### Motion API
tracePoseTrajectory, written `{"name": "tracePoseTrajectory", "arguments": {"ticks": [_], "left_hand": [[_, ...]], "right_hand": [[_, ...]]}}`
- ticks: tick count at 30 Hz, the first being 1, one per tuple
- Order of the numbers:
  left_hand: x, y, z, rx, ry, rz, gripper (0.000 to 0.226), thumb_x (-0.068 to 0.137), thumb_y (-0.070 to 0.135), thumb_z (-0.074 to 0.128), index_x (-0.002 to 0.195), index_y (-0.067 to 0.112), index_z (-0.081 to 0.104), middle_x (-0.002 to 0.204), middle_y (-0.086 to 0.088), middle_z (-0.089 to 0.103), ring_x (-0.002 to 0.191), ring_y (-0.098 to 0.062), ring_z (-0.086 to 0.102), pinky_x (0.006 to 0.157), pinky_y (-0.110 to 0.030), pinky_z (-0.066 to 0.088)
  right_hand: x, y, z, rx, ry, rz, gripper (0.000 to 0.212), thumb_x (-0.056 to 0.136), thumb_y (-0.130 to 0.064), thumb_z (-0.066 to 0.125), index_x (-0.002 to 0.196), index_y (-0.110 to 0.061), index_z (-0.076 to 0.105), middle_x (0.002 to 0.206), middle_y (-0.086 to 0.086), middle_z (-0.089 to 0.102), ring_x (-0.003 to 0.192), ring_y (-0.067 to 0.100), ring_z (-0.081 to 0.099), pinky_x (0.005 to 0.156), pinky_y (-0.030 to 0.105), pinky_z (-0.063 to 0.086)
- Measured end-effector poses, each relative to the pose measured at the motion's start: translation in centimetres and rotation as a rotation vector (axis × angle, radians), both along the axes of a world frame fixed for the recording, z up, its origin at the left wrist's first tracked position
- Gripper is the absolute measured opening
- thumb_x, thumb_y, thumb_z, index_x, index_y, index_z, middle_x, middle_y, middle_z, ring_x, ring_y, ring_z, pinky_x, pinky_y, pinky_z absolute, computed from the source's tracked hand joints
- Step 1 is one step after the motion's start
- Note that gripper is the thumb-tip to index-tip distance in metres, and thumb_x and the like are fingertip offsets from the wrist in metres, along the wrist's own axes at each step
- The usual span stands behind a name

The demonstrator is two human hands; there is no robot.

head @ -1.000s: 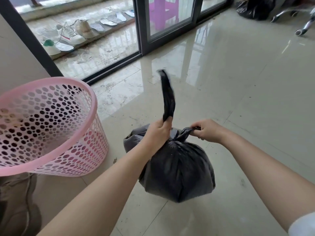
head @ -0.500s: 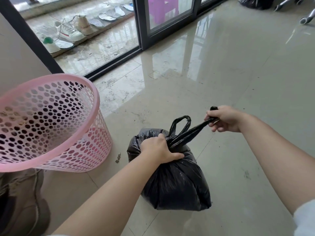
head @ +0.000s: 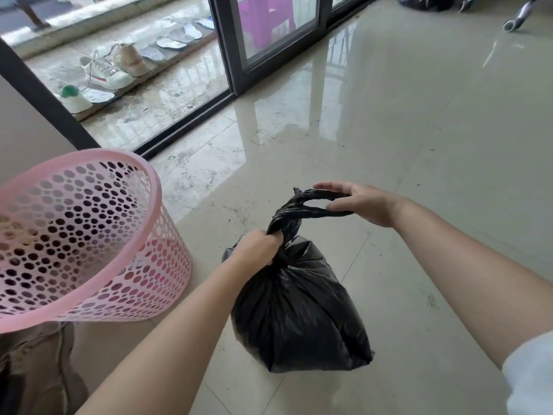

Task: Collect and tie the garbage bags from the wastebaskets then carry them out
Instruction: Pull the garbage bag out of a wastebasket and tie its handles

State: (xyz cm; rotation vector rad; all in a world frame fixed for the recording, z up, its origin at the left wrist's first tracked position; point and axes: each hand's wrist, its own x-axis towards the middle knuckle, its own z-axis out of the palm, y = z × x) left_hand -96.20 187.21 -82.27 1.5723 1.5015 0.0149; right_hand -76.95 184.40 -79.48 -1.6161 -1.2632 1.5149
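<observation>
Black plastic, one garbage bag (head: 299,313), full and rounded, stood on the glossy beige tiled floor (head: 419,130) in front of us, just right of the wastebasket and apart from it. We held its gathered neck in our left hand (head: 257,250), the fingers curled tight round the twisted plastic directly above the bag's body. From that grip the twisted top rose and split into a loop (head: 311,203) running rightward. Our right hand (head: 359,202) met the loop's far end: the index finger lay straight along the upper strand, the thumb pressed at the lower strand, and the plastic passed between them in a pinch; how the remaining fingers lay we could not tell. One pink wastebasket (head: 80,235), perforated with round holes, stood to the left on the floor, tilted in our wide view, its rim toward us. One dark-framed sliding glass door (head: 227,46) closed the far side. Beyond the glass, on a wet ledge, lay a row of pale sneakers (head: 104,73) and loose insoles (head: 176,37). A second black bag (head: 425,0) sat at the top edge of the view, well apart, beside a chair's castor leg (head: 514,16). A white sleeve (head: 529,375) showed on our right arm.
</observation>
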Motion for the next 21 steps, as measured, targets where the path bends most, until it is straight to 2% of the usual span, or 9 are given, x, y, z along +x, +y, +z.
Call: {"name": "tracePoseTrajectory", "arguments": {"ticks": [2,5,7,9,11,13,15,18,21], "left_hand": [[-0.1,-0.2,0.6,-0.059,-0.065,0.066,0.034,0.09,0.024,0.04,0.058,0.014,0.036,0.052,-0.004,0.039,0.047,-0.018,0.034,0.051,-0.027,0.026],[-0.5,-0.4,0.9,-0.139,-0.088,0.106,0.04,0.094,0.029,0.037,0.059,0.012,0.035,0.051,-0.004,0.037,0.045,-0.015,0.03,0.05,-0.025,0.026],[-0.8,-0.3,1.0,-0.151,-0.073,0.106,0.045,0.095,0.036,0.036,0.056,0.012,0.036,0.05,-0.003,0.038,0.045,-0.015,0.031,0.052,-0.025,0.027],[-1.0,-0.2,1.0,-0.163,-0.088,0.118,0.045,0.095,0.035,0.036,0.057,0.012,0.038,0.049,-0.002,0.038,0.045,-0.014,0.031,0.051,-0.024,0.027],[-1.1,-0.1,1.0,-0.174,-0.122,0.109,0.042,0.094,0.032,0.038,0.057,0.012,0.04,0.041,0.0,0.04,0.045,-0.014,0.031,0.05,-0.025,0.027],[-1.0,-0.1,0.9,-0.177,-0.153,0.07,0.042,0.093,0.03,0.038,0.056,0.013,0.042,0.028,0.005,0.039,0.041,-0.013,0.032,0.049,-0.025,0.027],[-1.0,-0.2,1.0,-0.18,-0.185,0.04,0.042,0.094,0.027,0.038,0.054,0.013,0.04,0.024,0.005,0.037,0.032,-0.01,0.033,0.048,-0.025,0.027],[-1.2,0.0,1.4,-0.18,-0.257,0.092,0.04,0.094,0.02,0.035,0.054,0.012,0.037,0.023,0.003,0.036,0.022,-0.007,0.027,0.042,-0.024,0.025],[-2.2,0.8,1.6,-0.221,-0.347,0.182,0.036,0.096,0.019,0.035,0.062,0.01,0.044,0.027,0.0,0.046,0.021,-0.007,0.03,0.036,-0.018,0.027]], "right_hand": [[-0.6,0.2,-0.1,-0.015,0.132,-0.011,0.032,0.092,-0.024,0.048,0.122,-0.014,0.049,0.122,0.005,0.056,0.11,0.013,0.05,0.105,0.028,0.039],[-0.1,0.8,-0.4,-0.021,0.398,-0.174,0.074,0.05,-0.074,0.064,0.1,-0.02,0.06,0.096,-0.003,0.072,0.094,0.011,0.066,0.089,0.029,0.051],[-0.2,0.8,-0.4,-0.019,0.419,-0.263,0.051,0.078,-0.064,0.048,0.098,-0.018,0.059,0.101,0.001,0.069,0.104,0.017,0.061,0.087,0.03,0.048],[-0.8,0.5,-0.6,0.038,0.057,-0.201,0.027,0.093,-0.025,0.046,0.118,-0.016,0.053,0.133,0.006,0.052,0.131,0.021,0.041,0.105,0.034,0.035],[-1.7,0.4,-1.1,0.141,-0.411,0.069,0.063,0.085,-0.01,0.059,0.141,-0.019,0.031,0.155,0.005,0.021,0.145,0.021,0.012,0.117,0.032,0.013],[-3.1,0.3,-1.5,0.158,-0.746,0.336,0.08,0.079,-0.017,0.067,0.145,-0.026,0.022,0.158,0.0,0.003,0.146,0.023,-0.006,0.118,0.037,0.003],[-4.2,0.4,-1.7,0.177,-0.89,0.47,0.056,0.084,-0.022,0.06,0.136,-0.025,0.042,0.157,-0.002,0.015,0.146,0.025,0.001,0.117,0.043,0.01],[-5.0,0.6,-0.9,0.179,-0.838,0.373,0.031,0.09,-0.007,0.04,0.112,-0.007,0.061,0.121,0.015,0.061,0.117,0.029,0.05,0.091,0.029,0.039],[-4.9,1.0,0.9,0.134,-0.793,0.302,0.028,0.091,-0.008,0.039,0.108,-0.001,0.06,0.081,0.006,0.062,0.089,0.028,0.05,0.064,0.02,0.037]]}}
